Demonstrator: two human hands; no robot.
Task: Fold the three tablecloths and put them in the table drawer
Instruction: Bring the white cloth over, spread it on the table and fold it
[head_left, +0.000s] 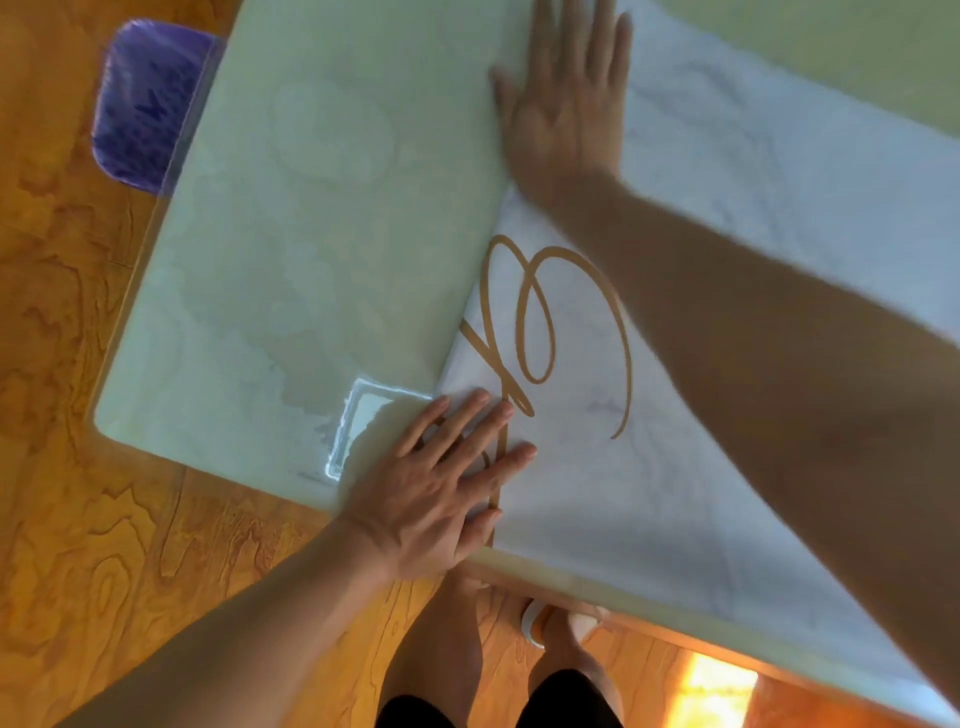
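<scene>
One cloth in view: a white marbled tablecloth (701, 467) with a gold script motif lies flat on the counter (291, 249), covering its right part and reaching the near edge.
Left hand (441, 483): I have it palm down, fingers straight and spread, pressing the cloth's near left corner; the grip holds nothing.
Right hand (566, 98): also flat and open, fingers together, pressing the cloth's left edge farther up the counter.
Step in hand: I judge this to be smoothing or setting a crease along the left edge, so folding of this cloth is under way and not finished.
Other cloths: I cannot see the other two, nor the drawer.
Next move: I would need to pinch an edge or corner with both hands and bring it across squarely, keeping the crease from slipping.
Surroundings: a purple stool (150, 104) stands just beyond the counter's far left edge on a wooden floor (78, 467).
</scene>
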